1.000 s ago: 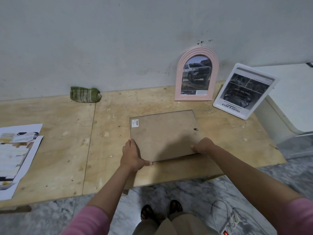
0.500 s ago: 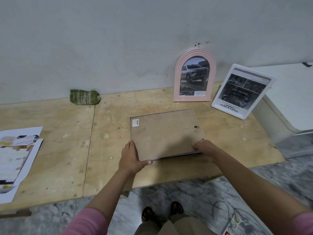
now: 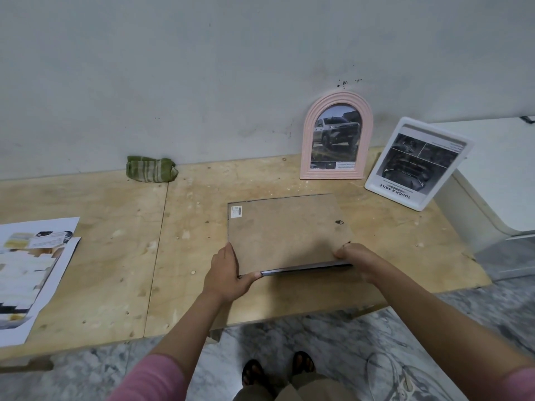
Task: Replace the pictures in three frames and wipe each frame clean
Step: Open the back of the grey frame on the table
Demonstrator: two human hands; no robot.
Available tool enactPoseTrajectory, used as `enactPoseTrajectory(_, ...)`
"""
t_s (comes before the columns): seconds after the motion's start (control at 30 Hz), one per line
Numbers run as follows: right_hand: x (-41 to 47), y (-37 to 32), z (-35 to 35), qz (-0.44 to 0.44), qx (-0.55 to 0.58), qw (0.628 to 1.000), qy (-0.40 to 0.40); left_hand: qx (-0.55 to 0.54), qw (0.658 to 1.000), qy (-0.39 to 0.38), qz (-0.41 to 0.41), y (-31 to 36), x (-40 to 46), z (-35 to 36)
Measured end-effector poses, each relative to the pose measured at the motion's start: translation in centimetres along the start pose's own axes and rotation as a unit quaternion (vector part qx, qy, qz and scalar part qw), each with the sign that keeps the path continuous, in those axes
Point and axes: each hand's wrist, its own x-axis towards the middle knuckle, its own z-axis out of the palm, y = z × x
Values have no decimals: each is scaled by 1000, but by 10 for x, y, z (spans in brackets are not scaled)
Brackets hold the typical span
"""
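Head view: a rectangular frame (image 3: 286, 233) is seen face down near the front edge of the plywood table (image 3: 115, 256), its brown backing board turned up, with a small white barcode label at the far left corner and a dark hanger tab near the right side. Its near edge is raised slightly, showing a thin dark rim. The near left corner is grasped by the left hand (image 3: 225, 273), thumb along the front edge; the near right corner is pinched by the right hand (image 3: 351, 254), fingers curled. Bare plywood lies open to the left, up to the loose printed sheets (image 3: 31, 270), which are cut off by the picture's edge. Behind, well apart, a pink arched frame (image 3: 335, 137) and a white frame (image 3: 418, 163) are propped upright, and a green cloth (image 3: 150, 168) lies against the wall. The front of the held frame is hidden.
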Motion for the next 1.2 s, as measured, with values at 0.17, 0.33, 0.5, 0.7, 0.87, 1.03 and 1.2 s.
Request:
enactPoseTrajectory(0.17, 7, 15, 14, -37, -52, 990, 125, 107, 994, -10, -8, 6, 1, 3)
enactPoseTrajectory(0.33, 3, 21, 29, -22, -90, 970, 227, 131, 991, -4, -4, 1, -1, 7)
enactPoseTrajectory(0.5, 3, 19, 33, -37, -167, 967, 187, 126, 991, 38, -6, -9, -7, 6)
enactPoseTrajectory(0.7, 2, 5, 22, -46, -111, 980, 160, 104, 992, 69, -18, -20, -13, 1)
enactPoseTrajectory(0.87, 1, 10, 22, -42, -16, 984, 174, 104, 991, 61, -52, -12, -11, -2)
enactPoseTrajectory(1.03, -7, 7, 37, -51, 192, 964, 178, 123, 987, 65, -76, -10, -9, -3)
enactPoseTrajectory(1.2, -5, 8, 42, 18, 338, 931, 134, 89, 990, 79, -78, -5, -9, -12)
